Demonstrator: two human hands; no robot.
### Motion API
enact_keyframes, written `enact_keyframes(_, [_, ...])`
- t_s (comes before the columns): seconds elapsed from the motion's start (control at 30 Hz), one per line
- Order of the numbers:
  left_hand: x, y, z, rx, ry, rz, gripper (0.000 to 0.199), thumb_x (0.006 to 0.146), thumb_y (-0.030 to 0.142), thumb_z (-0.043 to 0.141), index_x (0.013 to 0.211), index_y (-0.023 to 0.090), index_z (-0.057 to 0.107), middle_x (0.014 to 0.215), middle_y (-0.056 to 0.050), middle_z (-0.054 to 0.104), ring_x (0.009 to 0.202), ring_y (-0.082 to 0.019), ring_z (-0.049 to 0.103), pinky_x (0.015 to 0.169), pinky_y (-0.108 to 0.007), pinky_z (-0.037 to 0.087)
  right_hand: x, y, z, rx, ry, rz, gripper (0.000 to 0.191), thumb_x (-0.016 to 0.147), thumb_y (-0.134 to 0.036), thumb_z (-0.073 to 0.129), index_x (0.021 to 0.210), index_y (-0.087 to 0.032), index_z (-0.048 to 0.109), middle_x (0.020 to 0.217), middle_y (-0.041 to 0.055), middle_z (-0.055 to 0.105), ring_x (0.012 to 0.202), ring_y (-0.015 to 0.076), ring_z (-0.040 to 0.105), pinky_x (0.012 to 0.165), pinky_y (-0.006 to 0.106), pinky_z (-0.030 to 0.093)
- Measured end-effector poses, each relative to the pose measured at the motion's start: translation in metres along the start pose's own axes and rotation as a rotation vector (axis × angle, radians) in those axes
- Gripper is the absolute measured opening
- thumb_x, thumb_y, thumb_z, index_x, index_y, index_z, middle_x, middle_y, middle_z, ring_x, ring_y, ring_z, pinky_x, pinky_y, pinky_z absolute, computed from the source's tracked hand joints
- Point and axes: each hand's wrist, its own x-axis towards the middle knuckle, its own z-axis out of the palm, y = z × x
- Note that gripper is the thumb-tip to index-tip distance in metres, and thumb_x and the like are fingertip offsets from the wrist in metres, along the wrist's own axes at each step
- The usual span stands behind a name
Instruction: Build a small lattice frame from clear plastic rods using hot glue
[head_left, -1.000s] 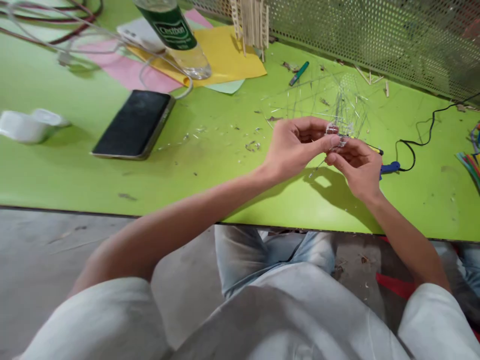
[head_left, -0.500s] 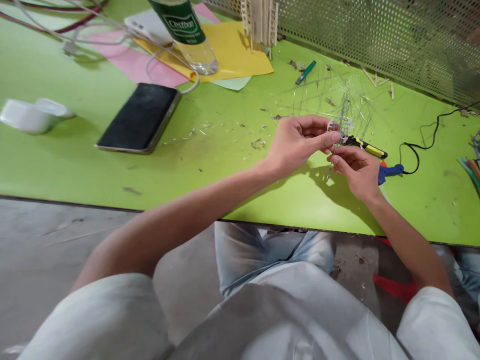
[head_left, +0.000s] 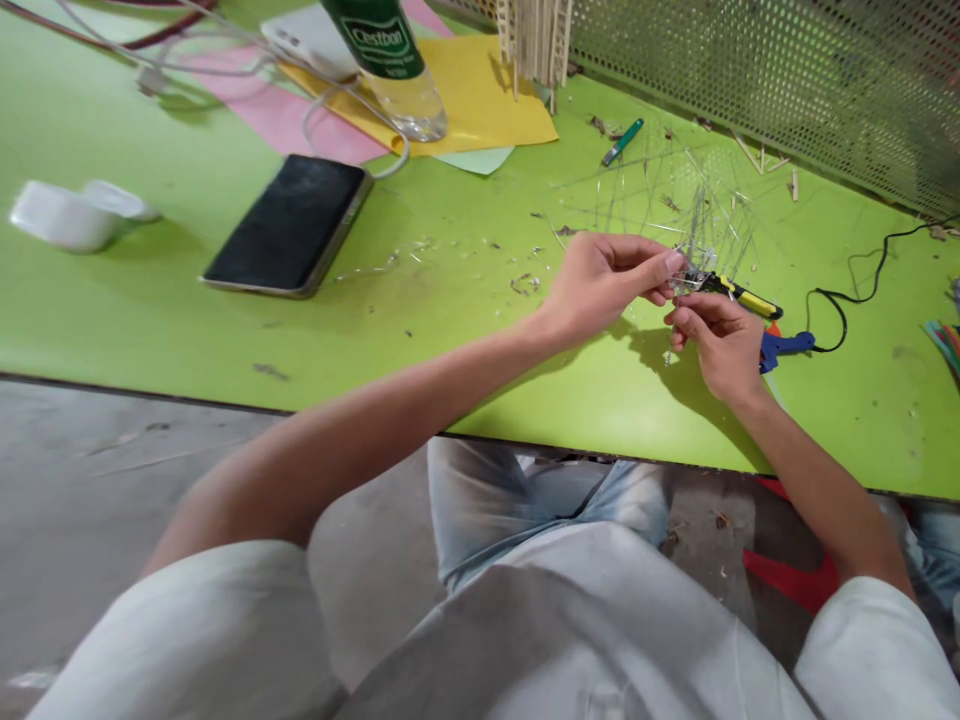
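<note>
Thumb and fingers of my left hand (head_left: 596, 285) pinch a small bent piece of thin silvery wire. Just below and to the right, my right hand (head_left: 721, 345) pinches the same wire piece, whose twisted lower end (head_left: 668, 352) hangs beneath the fingertips. Its exact shape is too fine to make out. Behind the right hand lies a yellow and black handled tool (head_left: 754, 301), its head partly hidden by the fingers. A blue glue gun (head_left: 787, 345) with a black cord rests beside that hand. Many loose thin wires (head_left: 697, 195) are spread beyond both hands.
A green cutter knife (head_left: 622, 142) lies near the perforated metal screen (head_left: 712, 75). A dark phone (head_left: 289, 225), a Cestbon water bottle (head_left: 386, 60), coloured paper (head_left: 495, 100), a white case (head_left: 64, 215) and cables occupy the left. A stick structure (head_left: 534, 40) stands at the back.
The view has shifted slightly, so the table items sit a little right and higher. Both hands keep their pinch on the wire; the left fingertips have turned it slightly.
</note>
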Motion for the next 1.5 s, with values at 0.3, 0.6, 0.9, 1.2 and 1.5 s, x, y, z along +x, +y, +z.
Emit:
enact_keyframes(0.3, [-0.0028,-0.0038,0.0016,0.009,0.002,-0.019,0.036,0.085,0.044,0.102,0.095,0.013,0.087,0.086,-0.006,0.087,0.075,-0.016,0.084,0.071,-0.024,0.07,0.0003,0.0003,-0.0018,0.052,-0.019,0.012,0.057,0.073,-0.067,0.107,0.097,-0.024,0.079,0.081,-0.0009,0.085,0.056,0.011,0.071,0.056,0.026,0.065])
enact_keyframes(0.6, [-0.002,-0.006,0.0016,0.006,0.008,0.001,0.03,0.087,0.039,0.102,0.093,0.014,0.087,0.079,-0.005,0.085,0.071,-0.016,0.083,0.07,-0.023,0.07,0.0007,0.0048,-0.0023,0.085,-0.061,-0.007,0.061,0.076,-0.067,0.106,0.107,-0.027,0.072,0.078,-0.0041,0.084,0.057,0.0117,0.072,0.055,0.024,0.062])
enact_keyframes(0.9, [-0.0021,-0.0054,0.0027,0.001,0.05,-0.004,0.026,0.089,0.035,0.099,0.091,0.013,0.086,0.081,-0.005,0.085,0.071,-0.015,0.083,0.068,-0.022,0.069,-0.0014,0.0045,-0.0028,-0.017,-0.081,-0.084,0.065,0.081,-0.067,0.103,0.12,-0.031,0.064,0.079,-0.0074,0.081,0.061,0.0121,0.071,0.06,0.026,0.062])
enact_keyframes(1.2, [-0.0052,-0.005,0.0053,0.002,0.01,-0.018,0.04,0.083,0.048,0.105,0.092,0.014,0.085,0.078,-0.005,0.084,0.069,-0.016,0.082,0.068,-0.025,0.07,-0.0033,0.0008,0.0001,-0.054,-0.063,-0.126,0.066,0.082,-0.071,0.1,0.119,-0.031,0.061,0.078,-0.0081,0.08,0.06,0.0135,0.069,0.06,0.029,0.061])
enact_keyframes(1.5, [-0.0063,-0.0048,0.0051,0.003,0.007,-0.01,0.04,0.084,0.049,0.104,0.091,0.014,0.085,0.079,-0.004,0.083,0.066,-0.013,0.078,0.066,-0.023,0.066,-0.0025,0.0021,-0.0009,-0.032,-0.065,-0.113,0.063,0.083,-0.068,0.101,0.119,-0.031,0.063,0.08,-0.0077,0.079,0.062,0.014,0.072,0.061,0.029,0.063])
